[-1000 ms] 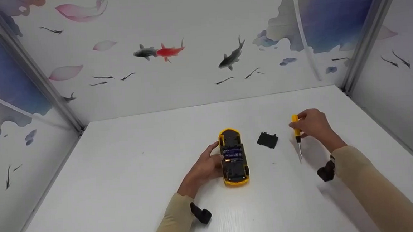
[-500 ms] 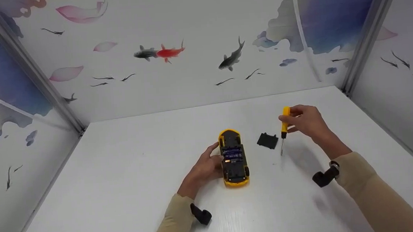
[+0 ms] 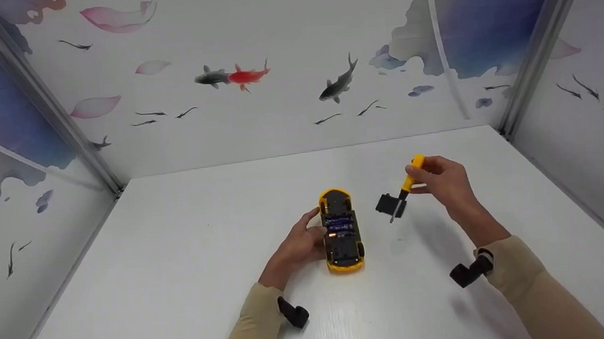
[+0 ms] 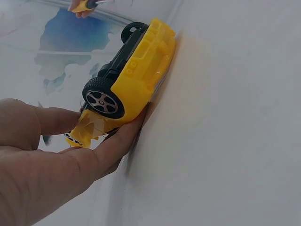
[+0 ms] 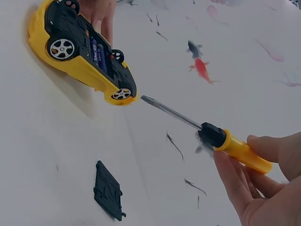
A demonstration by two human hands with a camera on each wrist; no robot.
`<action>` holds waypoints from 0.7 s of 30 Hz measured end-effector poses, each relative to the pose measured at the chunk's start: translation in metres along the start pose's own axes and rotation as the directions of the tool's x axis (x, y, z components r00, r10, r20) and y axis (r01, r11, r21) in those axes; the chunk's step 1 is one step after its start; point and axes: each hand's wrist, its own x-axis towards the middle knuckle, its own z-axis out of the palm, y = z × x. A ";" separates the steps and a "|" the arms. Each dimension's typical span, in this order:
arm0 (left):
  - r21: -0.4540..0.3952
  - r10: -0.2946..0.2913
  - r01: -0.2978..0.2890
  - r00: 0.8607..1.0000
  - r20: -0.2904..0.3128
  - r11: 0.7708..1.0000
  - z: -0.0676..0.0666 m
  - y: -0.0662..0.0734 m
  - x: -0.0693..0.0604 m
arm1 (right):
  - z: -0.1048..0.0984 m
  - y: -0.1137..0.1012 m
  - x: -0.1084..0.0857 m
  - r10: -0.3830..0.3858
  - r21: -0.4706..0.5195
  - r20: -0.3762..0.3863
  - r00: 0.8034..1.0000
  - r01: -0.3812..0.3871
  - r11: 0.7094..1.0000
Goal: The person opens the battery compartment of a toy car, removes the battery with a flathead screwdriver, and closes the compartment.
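Note:
A yellow toy car (image 3: 344, 251) lies upside down on the white table, its black underside up and several blue batteries (image 3: 340, 224) showing in the uncovered battery bay. My left hand (image 3: 300, 243) holds the car by its left side, thumb and fingers around the body, as the left wrist view also shows. In my right hand (image 3: 445, 180), thumb and fingers pinch the yellow handle of a screwdriver (image 5: 242, 153). Its metal shaft slants down to the left, above the black battery cover (image 5: 108, 190). That cover lies flat on the table, right of the car.
The white table (image 3: 182, 260) extends around both hands. A back wall (image 3: 283, 29) with painted fish stands behind it, and side panels with metal posts (image 3: 543, 44) border left and right. A tiny dark speck (image 3: 400, 239) lies below the battery cover.
My right hand has moved left with the screwdriver, whose tip has swung left until the shaft overlaps the battery cover in the head view. The left hand and car have stayed put.

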 end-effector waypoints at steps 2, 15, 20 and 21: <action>0.003 -0.003 0.003 1.000 -0.004 1.000 0.000 0.000 0.000 | 0.004 -0.001 -0.002 0.004 0.026 -0.014 1.000 -0.004 1.000; 0.034 -0.004 0.006 0.999 -0.037 0.999 -0.002 0.001 0.003 | 0.039 -0.003 -0.009 0.037 0.182 -0.078 0.996 -0.022 0.983; 0.041 0.003 -0.002 1.000 -0.028 0.999 -0.002 0.001 0.002 | 0.052 0.000 -0.012 0.032 0.195 -0.112 0.993 -0.010 0.981; 0.050 0.003 -0.001 1.000 -0.030 0.999 -0.001 0.001 0.002 | 0.054 0.001 -0.013 0.031 0.192 -0.121 0.992 -0.007 0.981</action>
